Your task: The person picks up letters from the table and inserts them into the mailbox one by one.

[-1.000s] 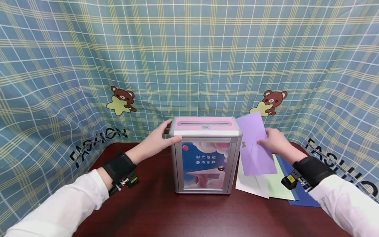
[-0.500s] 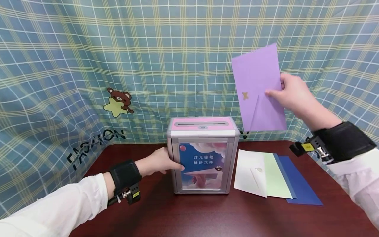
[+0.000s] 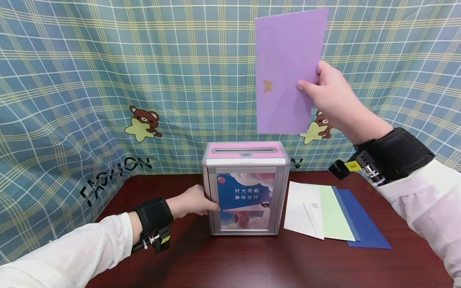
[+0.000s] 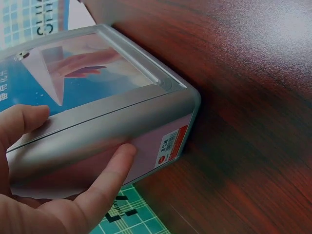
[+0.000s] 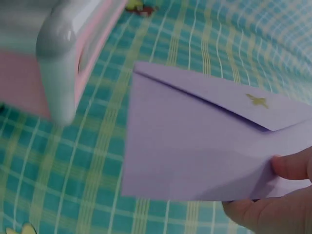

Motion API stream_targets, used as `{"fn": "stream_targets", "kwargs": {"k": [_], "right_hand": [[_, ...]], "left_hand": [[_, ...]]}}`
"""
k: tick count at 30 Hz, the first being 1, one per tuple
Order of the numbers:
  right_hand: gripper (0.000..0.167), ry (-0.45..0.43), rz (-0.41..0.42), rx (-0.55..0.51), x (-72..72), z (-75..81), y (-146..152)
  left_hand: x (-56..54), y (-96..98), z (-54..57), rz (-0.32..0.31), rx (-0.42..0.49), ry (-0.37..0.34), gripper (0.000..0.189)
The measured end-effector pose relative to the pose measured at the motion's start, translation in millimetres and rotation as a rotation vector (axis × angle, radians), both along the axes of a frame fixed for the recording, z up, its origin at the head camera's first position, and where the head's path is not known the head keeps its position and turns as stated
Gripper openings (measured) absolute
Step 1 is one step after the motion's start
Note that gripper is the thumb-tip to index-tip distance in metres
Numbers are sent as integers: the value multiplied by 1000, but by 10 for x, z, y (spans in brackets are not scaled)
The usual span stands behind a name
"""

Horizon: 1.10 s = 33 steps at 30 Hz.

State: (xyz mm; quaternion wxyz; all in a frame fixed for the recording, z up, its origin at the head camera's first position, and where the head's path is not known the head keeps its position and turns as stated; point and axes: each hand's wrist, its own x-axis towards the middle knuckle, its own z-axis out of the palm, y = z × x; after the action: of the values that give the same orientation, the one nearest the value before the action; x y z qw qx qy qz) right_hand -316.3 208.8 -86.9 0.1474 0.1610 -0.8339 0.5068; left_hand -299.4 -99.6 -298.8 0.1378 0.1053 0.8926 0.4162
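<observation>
A silver-framed mailbox (image 3: 245, 188) with a pink top and a pictured front panel stands upright on the table. Its top has a long slot (image 3: 245, 150). My left hand (image 3: 192, 201) holds the box's left side low down; its thumb lies on the front frame and, in the left wrist view, the index finger (image 4: 109, 183) touches the side panel. Its other fingers are mostly hidden. Up in the air, above and right of the box, my right hand (image 3: 333, 90) pinches a purple envelope (image 3: 284, 48) by its right edge. The envelope has a gold butterfly mark and is apart from the box.
Right of the box lie overlapping envelopes: a white one (image 3: 302, 208), a light green one (image 3: 335, 216) and blue ones (image 3: 367, 220). A checked curtain (image 3: 201, 80) hangs behind and on both sides of the dark red table (image 3: 245, 260).
My right hand has lifted the purple envelope off the pile, then carried it up and left. My left hand has slid from the mailbox's top left corner down its left side.
</observation>
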Motion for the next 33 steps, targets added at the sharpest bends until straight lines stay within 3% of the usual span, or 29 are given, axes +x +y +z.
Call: {"fn": "stream_targets", "kwargs": {"k": [3, 7, 13, 21, 27, 30, 33], "right_hand": [[34, -20, 141, -207, 18, -57, -118], [34, -53, 212, -310, 15, -164, -248], [34, -51, 227, -259, -27, -305, -390], [36, -66, 241, -229, -49, -368, -512], [38, -72, 254, -184, -68, -427, -587], [38, -83, 258, -166, -78, -482, -587], [38, -106, 256, -170, -81, -544, -568]], "left_hand": [[5, 3, 7, -6, 4, -1, 41], [-3, 2, 19, -19, 8, -5, 44], [-13, -2, 15, -24, 0, -12, 45], [-9, -28, -7, -5, 9, -28, 43], [-18, -69, 13, -48, 6, -44, 41], [-77, -107, 111, -101, -47, -93, 42], [-225, -167, 350, -131, -136, -83, 47]]}}
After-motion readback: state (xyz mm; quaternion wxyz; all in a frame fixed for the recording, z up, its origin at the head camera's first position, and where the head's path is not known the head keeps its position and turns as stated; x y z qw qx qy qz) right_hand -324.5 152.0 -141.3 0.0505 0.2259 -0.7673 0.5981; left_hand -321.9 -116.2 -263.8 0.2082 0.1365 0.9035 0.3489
